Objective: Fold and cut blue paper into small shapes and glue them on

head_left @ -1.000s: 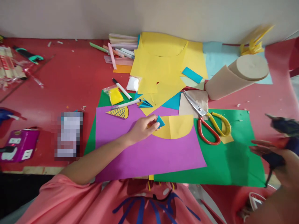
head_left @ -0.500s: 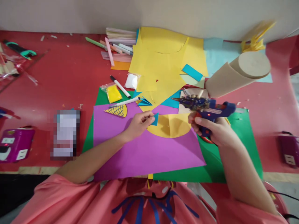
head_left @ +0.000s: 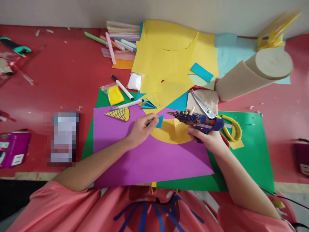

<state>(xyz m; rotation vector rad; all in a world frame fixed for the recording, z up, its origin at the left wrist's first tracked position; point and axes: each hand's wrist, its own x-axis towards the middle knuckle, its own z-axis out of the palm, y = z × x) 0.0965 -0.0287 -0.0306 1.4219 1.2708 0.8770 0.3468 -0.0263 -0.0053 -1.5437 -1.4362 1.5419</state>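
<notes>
Between the thumb and fingers of my left hand (head_left: 143,129) is a small blue piece of paper (head_left: 160,121), held above the purple sheet (head_left: 145,164). My right hand (head_left: 209,138) is wrapped round the handle of a dark blue glue gun (head_left: 200,121), its red light lit. The nozzle points left, a short way from the blue paper and apart from it. Under both lies a yellow paper half-circle (head_left: 173,137) with a centre crease, partly in shadow. A yellow paper cone shape with a drawn grid (head_left: 119,114) rests left of my left hand.
Scissors (head_left: 205,104) lie behind the glue gun. A beige paper roll (head_left: 241,79) stands at the right. Yellow sheets (head_left: 166,61), markers (head_left: 123,88) and a yellow clay packet (head_left: 115,95) are farther back. A phone (head_left: 65,137) lies left; a green sheet (head_left: 253,154) is underneath.
My right hand has moved left with the glue gun, bringing its nozzle close to the blue paper. The scissors now show behind it. My left hand has barely moved.
</notes>
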